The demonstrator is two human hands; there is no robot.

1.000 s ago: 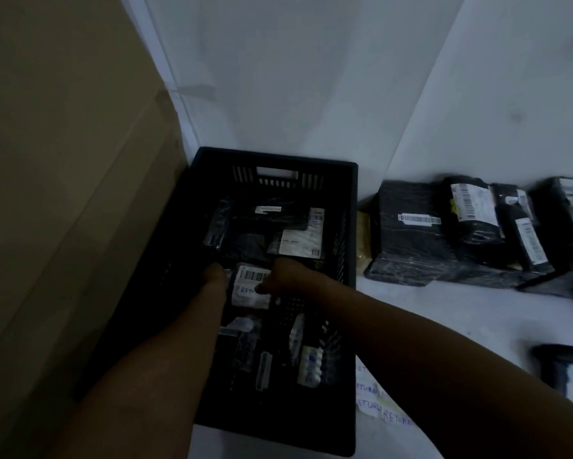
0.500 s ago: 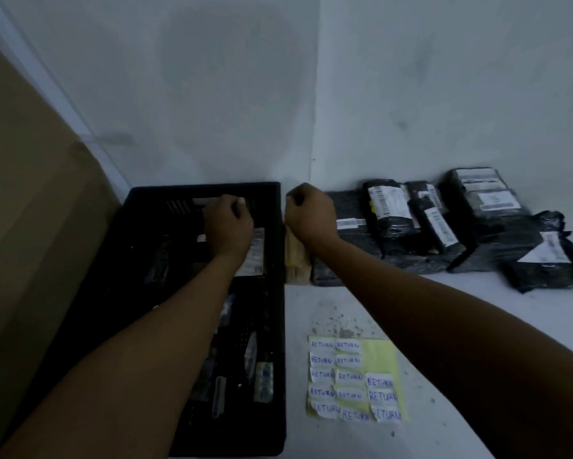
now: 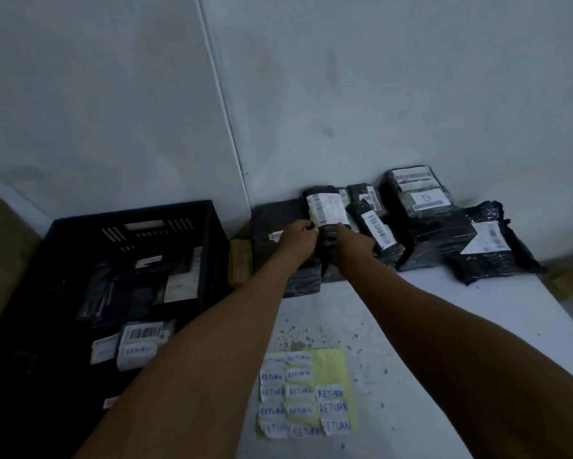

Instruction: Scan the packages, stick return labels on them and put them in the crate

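Both hands meet on a black wrapped package with a white barcode label point(image 3: 328, 212), which stands in the row against the far wall. My left hand point(image 3: 297, 239) grips its left edge and my right hand point(image 3: 351, 244) grips its lower right side. On the left stands the black crate point(image 3: 213, 246), with several labelled packages inside; the nearest one point(image 3: 139, 342) carries a RETURN sticker. A yellow sheet of handwritten RETURN labels point(image 3: 306, 392) lies on the white table in front of me.
More black packages point(image 3: 424, 226) line the wall on the right, ending with a crumpled black bag point(image 3: 490, 246). A flat black parcel point(image 3: 278, 220) lies under my hands. A small tan block point(image 3: 240, 263) sits between crate and parcels. Brown cardboard point(image 3: 0, 253) stands far left.
Both hands left the crate, where they had set down a labelled package, and moved right to the row of packages. They now hold the package with the white barcode label.
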